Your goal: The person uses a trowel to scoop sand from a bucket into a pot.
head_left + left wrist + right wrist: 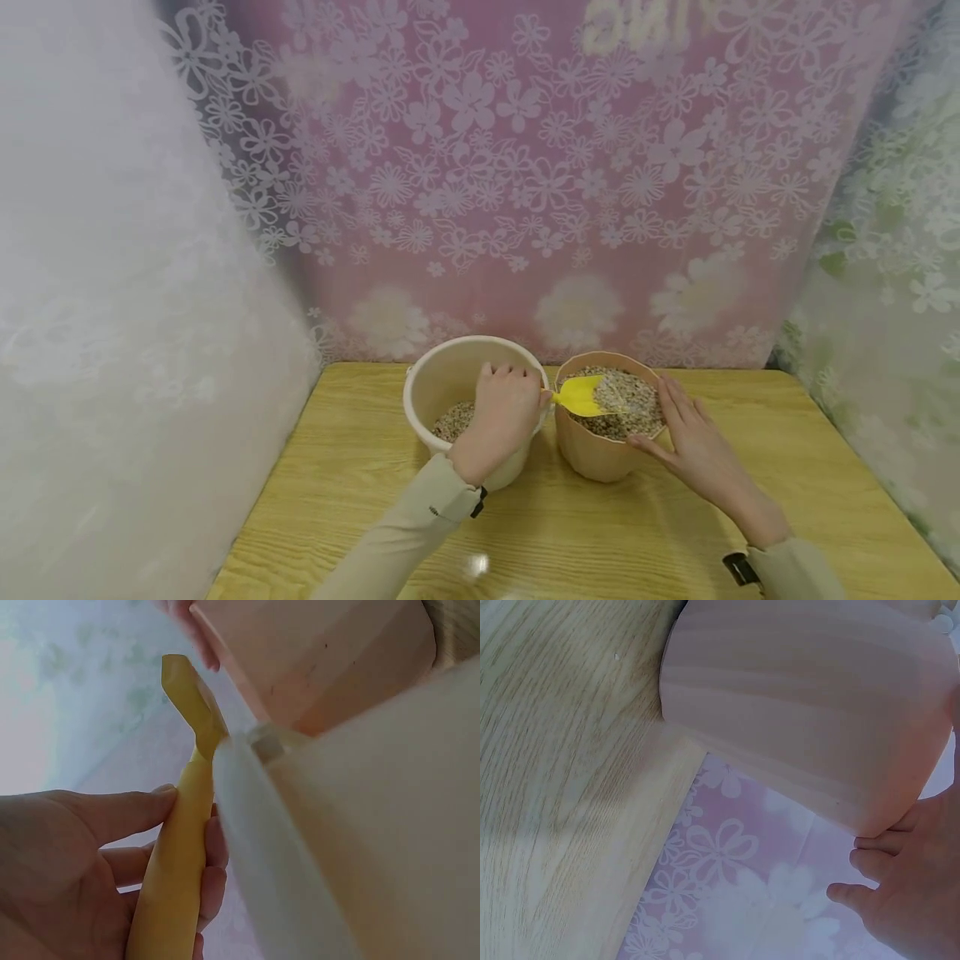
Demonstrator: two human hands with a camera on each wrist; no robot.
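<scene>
My left hand [506,408] grips the handle of a yellow scoop [580,396], fingers wrapped round it and thumb along it in the left wrist view. The scoop's blade lies over the peach pot [600,457], tilted toward its contents. Grainy brown-and-white potting mix [628,392] fills that pot close to the rim. With fingers fairly straight, my right hand [701,454] rests against the pot's right side, its thumb at the near rim. Beneath my left hand stands a cream bucket [442,367] with a layer of similar grains [453,421] at the bottom.
Bucket and pot stand side by side near the back of a wood-grain table [352,500]. Behind it hangs a pink flowered curtain [465,208]. Pale sheeting [135,292] closes the left side, and flowered sheeting [900,333] the right.
</scene>
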